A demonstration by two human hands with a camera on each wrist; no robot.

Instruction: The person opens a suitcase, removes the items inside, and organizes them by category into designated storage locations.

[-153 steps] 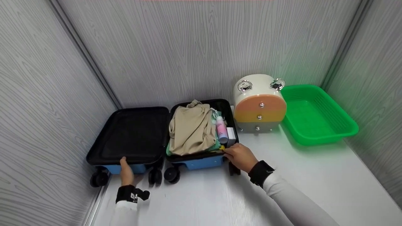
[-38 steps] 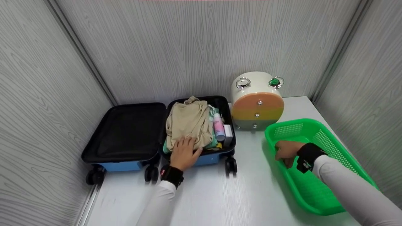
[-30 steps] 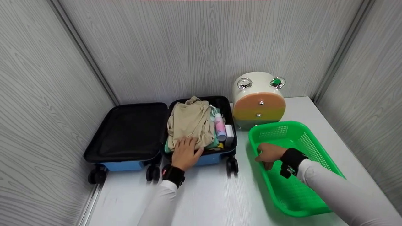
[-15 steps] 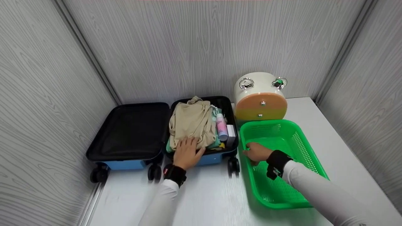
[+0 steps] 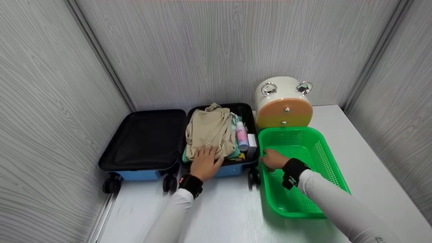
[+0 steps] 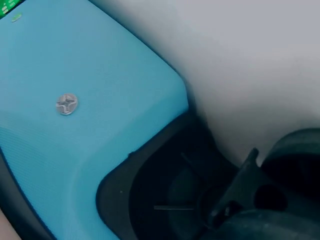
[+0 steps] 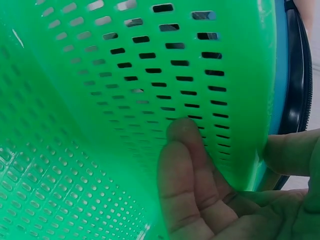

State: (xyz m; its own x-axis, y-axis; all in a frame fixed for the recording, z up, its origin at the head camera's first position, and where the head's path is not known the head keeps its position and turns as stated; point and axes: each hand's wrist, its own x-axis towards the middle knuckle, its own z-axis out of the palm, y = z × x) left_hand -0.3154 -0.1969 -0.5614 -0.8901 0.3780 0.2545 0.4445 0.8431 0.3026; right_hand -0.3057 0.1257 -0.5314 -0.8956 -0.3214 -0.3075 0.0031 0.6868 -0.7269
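In the head view, my left hand [image 5: 205,165] lies with fingers spread on a folded beige garment [image 5: 210,130] in the packed half of the blue suitcase [image 5: 229,170]. Beside that garment are a pink and blue bottle [image 5: 242,136] and a small white box [image 5: 251,145]. My right hand [image 5: 274,159] grips the left rim of a green plastic basket [image 5: 305,214]. The right wrist view shows the thumb outside that rim and the fingers [image 7: 177,185] against the perforated inner wall. The left wrist view catches mostly the suitcase side [image 6: 90,100] and a wheel; the hand is almost out of it.
Left of the packed half lies the black-lined other half [image 5: 145,140] of the suitcase, laid flat. Behind the basket stands a round white cabinet [image 5: 283,101] with coloured drawers, partly covered by it. Grey wood-patterned walls [image 5: 189,50] border the white table [image 5: 222,216].
My left hand has gone from the suitcase's left half onto the garment. My right hand has left the suitcase corner, taken the basket's rim and drawn the basket forward and left, beside the suitcase.
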